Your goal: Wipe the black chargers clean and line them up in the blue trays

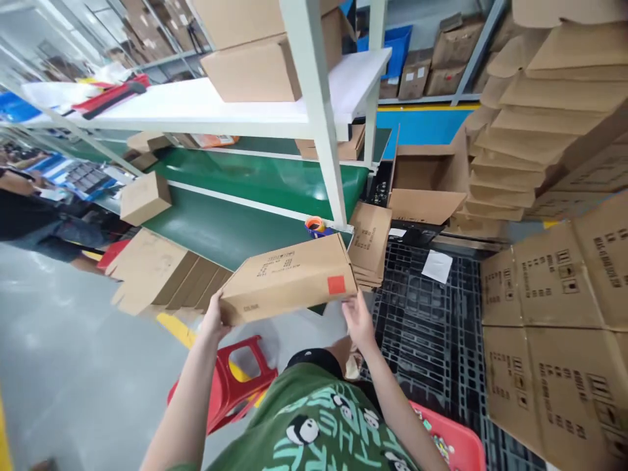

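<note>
Fingers point(212, 313) gripping carton point(289, 278) ends, long axis level, sideways

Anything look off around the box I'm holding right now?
A loose white sheet of paper lies on the black pallet, and flattened cartons sprawl on the floor. The box between left hand and right hand looks intact.

Green panda-print T-shirt point(314, 425), black shorts point(314, 358), bare forearms

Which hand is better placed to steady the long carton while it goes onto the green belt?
Left, probably. The left hand grips the end of the long carton, while the right hand sits open under the end with the red sticker, beside the green belt.
</note>
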Motion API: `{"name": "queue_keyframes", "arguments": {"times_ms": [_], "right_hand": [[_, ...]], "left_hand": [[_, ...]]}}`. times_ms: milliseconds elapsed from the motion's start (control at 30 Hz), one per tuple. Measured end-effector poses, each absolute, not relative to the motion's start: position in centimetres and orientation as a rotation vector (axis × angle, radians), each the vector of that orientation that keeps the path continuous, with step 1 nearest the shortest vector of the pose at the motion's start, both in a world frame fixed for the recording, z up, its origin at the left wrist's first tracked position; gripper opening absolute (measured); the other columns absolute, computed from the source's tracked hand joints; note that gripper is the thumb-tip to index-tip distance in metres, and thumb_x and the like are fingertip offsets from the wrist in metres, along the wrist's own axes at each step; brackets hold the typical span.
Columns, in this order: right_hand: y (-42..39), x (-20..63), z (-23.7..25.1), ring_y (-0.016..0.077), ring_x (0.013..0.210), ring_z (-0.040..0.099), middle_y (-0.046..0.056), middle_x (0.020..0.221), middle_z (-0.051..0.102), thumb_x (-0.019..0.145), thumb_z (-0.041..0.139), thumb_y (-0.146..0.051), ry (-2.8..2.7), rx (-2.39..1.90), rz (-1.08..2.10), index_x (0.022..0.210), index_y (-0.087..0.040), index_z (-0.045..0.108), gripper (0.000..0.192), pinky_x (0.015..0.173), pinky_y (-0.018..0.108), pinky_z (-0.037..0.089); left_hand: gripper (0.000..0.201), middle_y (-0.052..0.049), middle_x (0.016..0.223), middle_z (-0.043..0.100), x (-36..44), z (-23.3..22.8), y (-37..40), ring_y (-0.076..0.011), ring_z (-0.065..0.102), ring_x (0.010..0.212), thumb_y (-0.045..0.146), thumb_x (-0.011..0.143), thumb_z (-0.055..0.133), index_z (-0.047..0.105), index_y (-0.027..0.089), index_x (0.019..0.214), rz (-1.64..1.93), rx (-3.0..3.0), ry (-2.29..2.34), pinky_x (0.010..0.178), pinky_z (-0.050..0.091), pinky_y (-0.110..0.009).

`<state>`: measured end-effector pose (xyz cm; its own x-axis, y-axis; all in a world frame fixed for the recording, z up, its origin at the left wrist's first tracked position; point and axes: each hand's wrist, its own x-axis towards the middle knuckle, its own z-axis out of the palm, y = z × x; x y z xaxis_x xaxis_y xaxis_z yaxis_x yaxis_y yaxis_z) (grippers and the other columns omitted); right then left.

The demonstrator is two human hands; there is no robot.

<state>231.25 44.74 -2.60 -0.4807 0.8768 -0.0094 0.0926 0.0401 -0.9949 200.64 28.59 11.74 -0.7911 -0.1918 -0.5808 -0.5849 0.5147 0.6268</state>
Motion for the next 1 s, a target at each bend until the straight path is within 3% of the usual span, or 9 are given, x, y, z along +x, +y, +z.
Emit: {"name": "queue_keyframes", "arguments": {"times_ms": [167, 267, 533, 1000], "right_hand": [[48.8, 230.4, 0.7, 0.0173, 0.09, 0.066, 0.007, 0.111, 0.067, 0.101, 0.057, -0.045, -1.713, -1.044, 1.319, 0.119, -0.017, 0.064, 0.033, 0.082, 0.037, 0.058], [49.7, 230.5, 2.1, 0.0151, 0.084, 0.066, 0.005, 0.101, 0.068, 0.101, 0.059, -0.042, -1.781, -1.061, 1.258, 0.108, -0.016, 0.066, 0.028, 0.078, 0.034, 0.058], [49.6, 229.6, 2.5, 0.0137, 0.08, 0.065, 0.004, 0.099, 0.068, 0.101, 0.06, -0.041, -1.833, -1.153, 1.193, 0.108, -0.016, 0.066, 0.026, 0.075, 0.032, 0.058], [48.8, 229.6, 2.5, 0.0147, 0.081, 0.065, 0.004, 0.098, 0.068, 0.101, 0.06, -0.041, -1.77, -1.201, 1.22, 0.11, -0.016, 0.066, 0.027, 0.077, 0.034, 0.058]], "left_hand": [[0.044, -0.008, 0.11, 0.066, 198.7, 12.9, 28.3, -0.0183, 0.066, 0.088, 0.052, 0.098, 0.057, 0.06, 0.016, 0.123, 1.196, -0.598, 2.211, 0.076, 0.059, -0.037], [0.044, -0.008, 0.112, 0.065, 198.0, 13.3, 28.3, -0.0191, 0.066, 0.09, 0.053, 0.098, 0.057, 0.06, 0.016, 0.123, 1.14, -0.557, 2.227, 0.078, 0.059, -0.038], [0.047, -0.01, 0.12, 0.063, 196.6, 13.9, 29.2, -0.0219, 0.065, 0.099, 0.053, 0.098, 0.056, 0.057, 0.017, 0.129, 1.036, -0.487, 2.299, 0.084, 0.058, -0.042], [0.043, -0.006, 0.104, 0.066, 196.6, 13.6, 28.6, -0.0164, 0.065, 0.082, 0.053, 0.099, 0.056, 0.061, 0.016, 0.119, 1.044, -0.475, 2.26, 0.071, 0.058, -0.034]]}}
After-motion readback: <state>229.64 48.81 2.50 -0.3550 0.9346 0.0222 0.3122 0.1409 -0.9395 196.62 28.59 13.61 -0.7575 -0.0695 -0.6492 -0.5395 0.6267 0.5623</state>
